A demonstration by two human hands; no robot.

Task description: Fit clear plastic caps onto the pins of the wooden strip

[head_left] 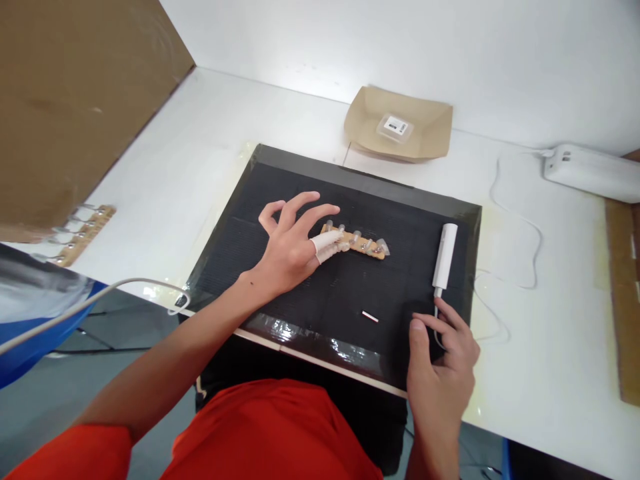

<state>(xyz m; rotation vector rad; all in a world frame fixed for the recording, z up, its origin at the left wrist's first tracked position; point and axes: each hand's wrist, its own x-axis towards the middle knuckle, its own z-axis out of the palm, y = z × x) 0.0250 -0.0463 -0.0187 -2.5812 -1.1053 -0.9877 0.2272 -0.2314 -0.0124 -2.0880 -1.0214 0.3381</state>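
Left hand: the left hand [289, 248] is spread wide on the black mat [300, 187], a white-wrapped fingertip touching the tan wooden strip of small clear bulbs [361, 245].
Strip: it lies flat at mid-mat.
Wand: the slim white wand [445, 257] lies on the mat's right side.
Right hand: the right hand [443, 373] is loosely curled, fingertips at the wand's cord end.
Tray: a small white labelled packet [395, 126] is held in the brown paper tray [433, 127].

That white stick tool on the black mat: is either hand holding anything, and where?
Right hand pinches the cord just below the white tool. Left hand only presses a fingertip on the wooden strip's end.
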